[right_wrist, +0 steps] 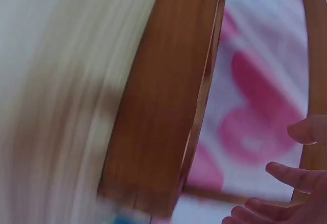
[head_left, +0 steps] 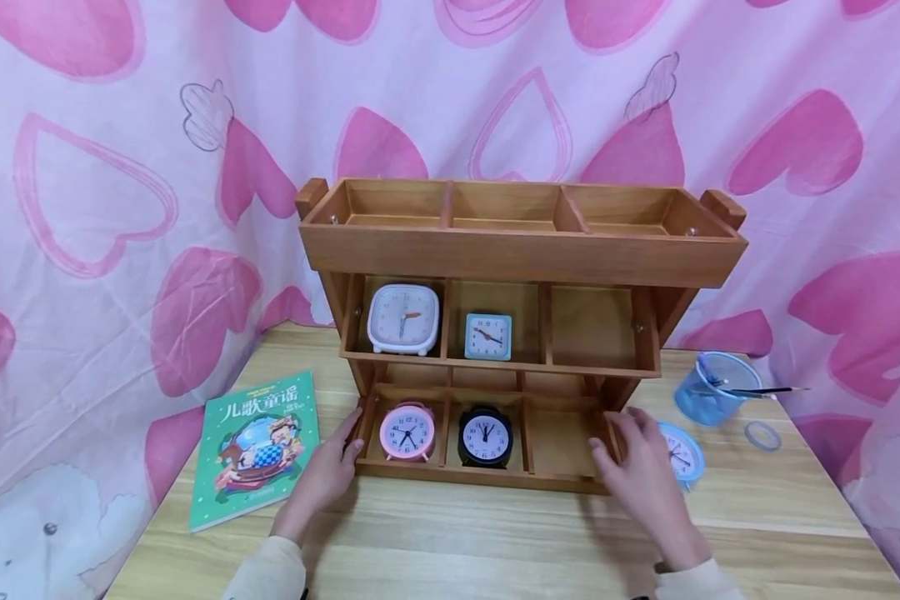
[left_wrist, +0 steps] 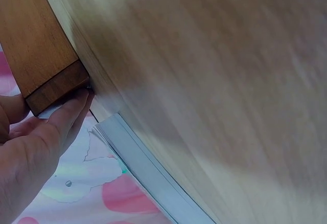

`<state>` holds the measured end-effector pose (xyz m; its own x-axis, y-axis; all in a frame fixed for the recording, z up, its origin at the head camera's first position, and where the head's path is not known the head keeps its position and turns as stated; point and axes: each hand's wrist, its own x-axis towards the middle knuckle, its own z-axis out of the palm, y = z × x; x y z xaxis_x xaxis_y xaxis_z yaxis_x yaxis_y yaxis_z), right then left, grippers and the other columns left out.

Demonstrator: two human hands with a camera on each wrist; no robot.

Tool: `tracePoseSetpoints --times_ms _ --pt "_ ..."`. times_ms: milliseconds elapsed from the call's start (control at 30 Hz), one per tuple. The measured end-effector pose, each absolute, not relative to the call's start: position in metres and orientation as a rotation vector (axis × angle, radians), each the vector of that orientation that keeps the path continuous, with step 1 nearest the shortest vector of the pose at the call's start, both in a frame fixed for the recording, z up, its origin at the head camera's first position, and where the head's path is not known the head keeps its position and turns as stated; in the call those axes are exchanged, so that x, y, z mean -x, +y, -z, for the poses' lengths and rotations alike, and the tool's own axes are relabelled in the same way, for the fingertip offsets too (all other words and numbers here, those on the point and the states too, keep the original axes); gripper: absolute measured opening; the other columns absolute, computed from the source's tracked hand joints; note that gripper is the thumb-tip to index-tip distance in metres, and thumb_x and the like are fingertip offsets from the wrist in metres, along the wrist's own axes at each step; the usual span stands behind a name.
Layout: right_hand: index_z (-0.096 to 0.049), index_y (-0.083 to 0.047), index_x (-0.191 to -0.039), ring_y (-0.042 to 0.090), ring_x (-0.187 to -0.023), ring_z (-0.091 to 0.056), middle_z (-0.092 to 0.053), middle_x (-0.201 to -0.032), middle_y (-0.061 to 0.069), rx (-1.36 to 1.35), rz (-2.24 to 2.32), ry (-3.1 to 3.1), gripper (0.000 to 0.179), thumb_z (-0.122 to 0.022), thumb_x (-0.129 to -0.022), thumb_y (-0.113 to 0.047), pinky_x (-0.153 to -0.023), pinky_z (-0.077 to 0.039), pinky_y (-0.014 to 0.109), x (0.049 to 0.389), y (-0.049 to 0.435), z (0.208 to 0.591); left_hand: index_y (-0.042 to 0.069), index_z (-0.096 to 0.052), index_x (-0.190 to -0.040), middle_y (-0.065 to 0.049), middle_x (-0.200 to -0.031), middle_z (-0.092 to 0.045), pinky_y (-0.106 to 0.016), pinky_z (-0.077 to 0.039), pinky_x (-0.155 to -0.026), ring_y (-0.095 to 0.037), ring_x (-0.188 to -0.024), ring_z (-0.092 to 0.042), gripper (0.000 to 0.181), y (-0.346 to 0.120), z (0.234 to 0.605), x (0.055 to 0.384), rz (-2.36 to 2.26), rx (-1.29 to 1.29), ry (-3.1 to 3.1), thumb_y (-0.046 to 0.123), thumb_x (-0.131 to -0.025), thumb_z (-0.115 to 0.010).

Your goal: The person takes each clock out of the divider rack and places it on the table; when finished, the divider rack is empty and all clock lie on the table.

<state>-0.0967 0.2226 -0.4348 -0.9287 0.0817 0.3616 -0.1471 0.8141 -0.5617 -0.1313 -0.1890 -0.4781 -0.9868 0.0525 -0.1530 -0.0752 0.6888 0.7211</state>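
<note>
On the table [head_left: 450, 542] stands the wooden shelf [head_left: 525, 257], its ends flanked by the left hand [head_left: 326, 473], nearly straight fingers touching it, and the right hand [head_left: 642, 468], loosely spread, holding nothing; matched, gentle pressure should steady it best.

cream sleeves [head_left: 268, 572]; dark band [head_left: 662, 567] at right cuff [head_left: 697, 582]

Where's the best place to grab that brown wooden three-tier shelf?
Probably by both outer ends of its long wooden bottom tray, coming from left and right: they face opposite ways, clear of the round pink clock and round black clock inside.
</note>
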Motion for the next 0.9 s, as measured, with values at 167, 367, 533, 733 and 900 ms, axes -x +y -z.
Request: tracePoseSetpoints --times_ms 167,367,533,733,900 --pt "-0.063 0.002 -0.123 0.050 -0.118 -0.053 -0.051 -0.134 0.032 -0.208 -0.945 -2.639 0.045 -0.077 -0.084 -0.015 -0.095 -0.047 0.066 0.099 0.171 0.448 0.012 -0.025 -0.158 -0.025 -0.155 -0.033 -0.060 -0.035 -0.111 -0.044 -0.139 -0.039 0.054 -0.188 0.478 0.132 -1.182 0.015 2.758 0.014 -0.107 -0.042" --pt "-0.063 -0.003 -0.127 0.041 -0.128 -0.050 -0.046 -0.144 0.024 -0.237 -1.099 -2.761 0.047 -0.074 -0.085 -0.023 -0.101 -0.048 0.055 0.112 0.120 0.467 0.011 -0.028 -0.157 -0.026 -0.152 -0.038 -0.060 -0.038 -0.109 -0.044 -0.135 -0.044 0.054 -0.184 0.483 0.129 -1.194 0.009 2.784 0.012 -0.106 -0.043" --pt "-0.063 -0.004 -0.129 0.042 -0.130 -0.047 -0.041 -0.148 0.026 -0.279 -1.098 -2.837 0.049 -0.074 -0.086 -0.025 -0.100 -0.049 0.056 0.125 0.101 0.476 0.012 -0.027 -0.157 -0.025 -0.153 -0.038 -0.059 -0.039 -0.109 -0.043 -0.136 -0.044 0.053 -0.180 0.487 0.126 -1.213 0.027 2.775 0.013 -0.106 -0.043" --pt "-0.062 -0.004 -0.130 0.046 -0.133 -0.042 -0.036 -0.150 0.028 -0.240 -1.065 -2.912 0.051 -0.075 -0.086 -0.028 -0.100 -0.047 0.060 0.135 0.092 0.486 0.011 -0.028 -0.157 -0.025 -0.153 -0.038 -0.058 -0.041 -0.108 -0.043 -0.134 -0.047 0.053 -0.182 0.485 0.127 -1.204 0.036 2.800 0.012 -0.106 -0.043" --pt "-0.064 -0.004 -0.125 0.046 -0.127 -0.045 -0.039 -0.145 0.030 -0.194 -1.054 -2.903 0.049 -0.078 -0.084 -0.026 -0.098 -0.049 0.059 0.137 0.088 0.489 0.013 -0.027 -0.157 -0.023 -0.155 -0.036 -0.059 -0.037 -0.110 -0.043 -0.139 -0.039 0.053 -0.183 0.484 0.127 -1.197 0.056 2.789 0.014 -0.106 -0.043"
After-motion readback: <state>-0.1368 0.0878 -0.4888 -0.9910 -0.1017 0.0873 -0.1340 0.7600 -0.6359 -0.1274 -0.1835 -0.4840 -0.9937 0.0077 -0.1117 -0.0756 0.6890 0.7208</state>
